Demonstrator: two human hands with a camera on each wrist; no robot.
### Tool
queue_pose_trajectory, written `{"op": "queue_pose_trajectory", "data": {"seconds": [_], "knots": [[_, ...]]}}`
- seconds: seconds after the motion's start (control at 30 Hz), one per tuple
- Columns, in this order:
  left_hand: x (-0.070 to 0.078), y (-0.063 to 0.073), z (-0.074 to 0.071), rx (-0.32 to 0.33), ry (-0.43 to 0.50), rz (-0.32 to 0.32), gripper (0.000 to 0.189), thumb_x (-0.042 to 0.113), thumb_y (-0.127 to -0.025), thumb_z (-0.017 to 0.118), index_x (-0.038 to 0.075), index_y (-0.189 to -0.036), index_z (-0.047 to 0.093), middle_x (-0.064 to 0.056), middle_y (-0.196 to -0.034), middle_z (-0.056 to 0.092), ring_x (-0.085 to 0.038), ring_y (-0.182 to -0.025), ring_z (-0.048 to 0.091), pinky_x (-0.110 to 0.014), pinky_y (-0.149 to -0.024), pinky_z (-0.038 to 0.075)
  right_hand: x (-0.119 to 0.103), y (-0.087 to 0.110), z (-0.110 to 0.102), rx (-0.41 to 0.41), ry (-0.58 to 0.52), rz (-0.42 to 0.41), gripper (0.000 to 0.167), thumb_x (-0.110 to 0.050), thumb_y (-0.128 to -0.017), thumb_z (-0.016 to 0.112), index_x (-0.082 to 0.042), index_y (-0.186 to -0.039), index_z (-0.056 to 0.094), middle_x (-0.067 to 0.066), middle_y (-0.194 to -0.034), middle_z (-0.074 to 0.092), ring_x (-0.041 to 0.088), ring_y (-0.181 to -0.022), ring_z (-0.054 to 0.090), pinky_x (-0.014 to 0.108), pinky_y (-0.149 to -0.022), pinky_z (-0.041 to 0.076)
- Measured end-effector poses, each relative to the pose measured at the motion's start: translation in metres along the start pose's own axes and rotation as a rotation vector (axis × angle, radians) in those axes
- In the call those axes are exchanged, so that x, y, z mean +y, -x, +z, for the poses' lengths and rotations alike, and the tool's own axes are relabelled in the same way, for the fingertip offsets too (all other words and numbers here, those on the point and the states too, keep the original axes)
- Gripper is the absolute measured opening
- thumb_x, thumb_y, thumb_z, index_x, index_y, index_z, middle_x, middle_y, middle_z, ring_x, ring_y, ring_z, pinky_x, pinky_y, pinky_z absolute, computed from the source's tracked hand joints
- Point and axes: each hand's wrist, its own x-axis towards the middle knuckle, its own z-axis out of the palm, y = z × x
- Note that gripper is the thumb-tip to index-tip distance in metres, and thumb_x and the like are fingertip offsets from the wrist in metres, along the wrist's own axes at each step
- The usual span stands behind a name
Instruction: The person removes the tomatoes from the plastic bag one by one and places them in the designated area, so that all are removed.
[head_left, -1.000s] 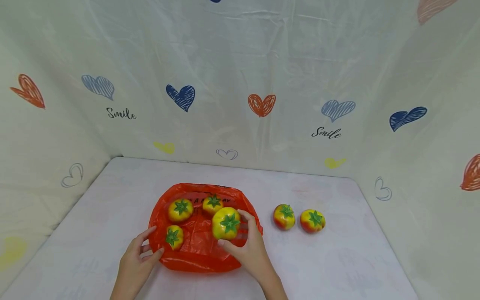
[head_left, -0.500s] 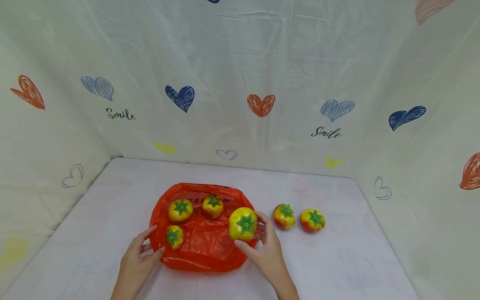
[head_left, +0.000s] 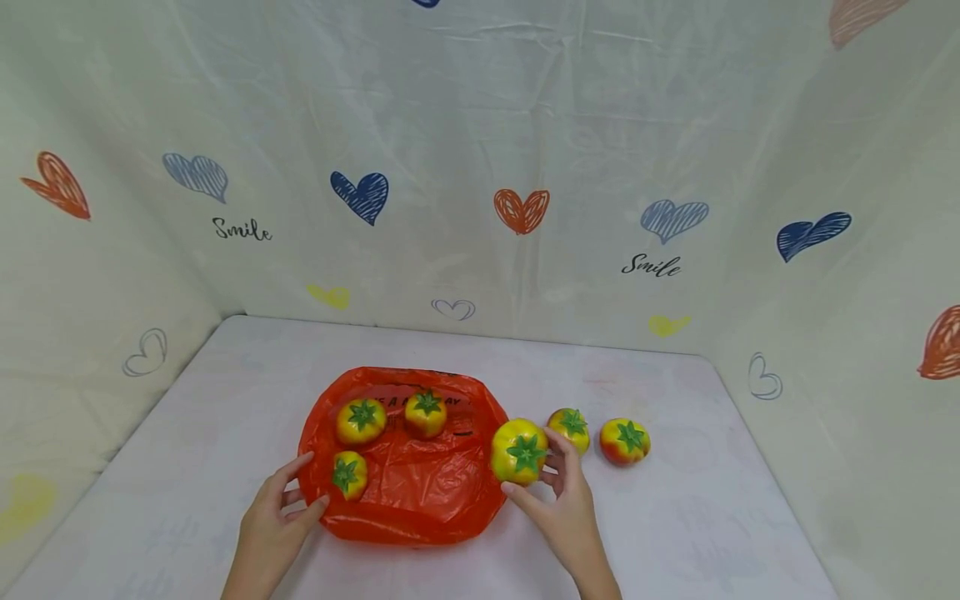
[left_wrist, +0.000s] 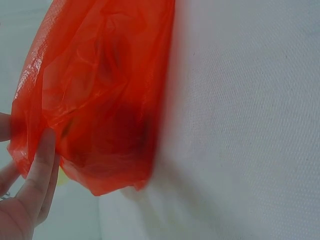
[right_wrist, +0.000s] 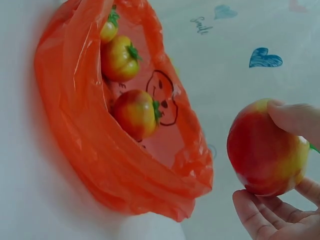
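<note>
A red plastic bag (head_left: 408,527) lies with its mouth spread wide, and 3 red-and-yellow tomatoes with green star-shaped tops sit inside, among them a tomato (head_left: 362,422) at the back left. My left hand (head_left: 274,521) holds the bag's left rim, thumb and fingers on either side of the film. My right hand (head_left: 566,504) grips another tomato (head_left: 517,452) by its sides, above the bag's right edge. In the right wrist view this held tomato (right_wrist: 265,150) is apart from the bag, between thumb and fingers.
On the table right of the bag are two more tomatoes; the nearer tomato (head_left: 572,427) is partly hidden behind my right hand, the other tomato (head_left: 626,442) stands beside it. A pale curtain (head_left: 450,108) with printed hearts rises behind and beside the white table (head_left: 675,533).
My right hand has carried its tomato rightward, from over the inside of the bag to over the bag's right edge. The left hand has stayed at the rim.
</note>
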Motion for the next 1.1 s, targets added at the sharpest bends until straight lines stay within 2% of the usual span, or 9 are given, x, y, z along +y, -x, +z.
{"op": "queue_pose_trajectory", "data": {"seconds": [0.27, 0.47, 0.83, 1.1], "knots": [[-0.001, 0.0, 0.0, 0.0, -0.002, 0.001, 0.064, 0.013, -0.088, 0.06, 0.008, -0.144, 0.028, -0.025, -0.141, 0.03, -0.041, -0.115, 0.042, -0.045, -0.085, 0.053, 0.011, 0.001, -0.009, 0.041, 0.037, 0.049, 0.082, -0.027, -0.067, 0.083, -0.018, -0.134, 0.037, 0.002, -0.123, 0.05, 0.016, -0.107, 0.051, 0.024, -0.089, 0.049], [-0.001, 0.001, 0.0, 0.004, -0.003, 0.002, 0.065, 0.014, -0.088, 0.06, 0.009, -0.144, 0.028, -0.024, -0.141, 0.029, -0.04, -0.115, 0.042, -0.044, -0.086, 0.053, 0.018, 0.002, -0.015, 0.083, 0.05, 0.062, 0.082, -0.025, -0.065, 0.084, -0.017, -0.134, 0.039, 0.002, -0.125, 0.049, 0.015, -0.104, 0.052, 0.017, -0.086, 0.048], [-0.003, 0.001, -0.001, 0.002, -0.002, -0.002, 0.065, 0.015, -0.088, 0.06, 0.009, -0.144, 0.027, -0.025, -0.142, 0.028, -0.039, -0.115, 0.042, -0.043, -0.086, 0.054, 0.035, 0.001, -0.027, 0.116, 0.122, 0.156, 0.08, -0.029, -0.071, 0.08, -0.015, -0.135, 0.035, 0.007, -0.128, 0.044, 0.02, -0.108, 0.048, 0.015, -0.087, 0.046], [-0.004, 0.0, 0.0, 0.0, 0.002, 0.001, 0.065, 0.015, -0.088, 0.06, 0.009, -0.144, 0.027, -0.024, -0.142, 0.028, -0.039, -0.115, 0.042, -0.043, -0.086, 0.054, 0.049, -0.003, -0.033, 0.134, 0.159, 0.224, 0.083, -0.035, -0.074, 0.077, -0.012, -0.138, 0.031, 0.013, -0.132, 0.04, 0.024, -0.11, 0.046, 0.039, -0.097, 0.047]]}}
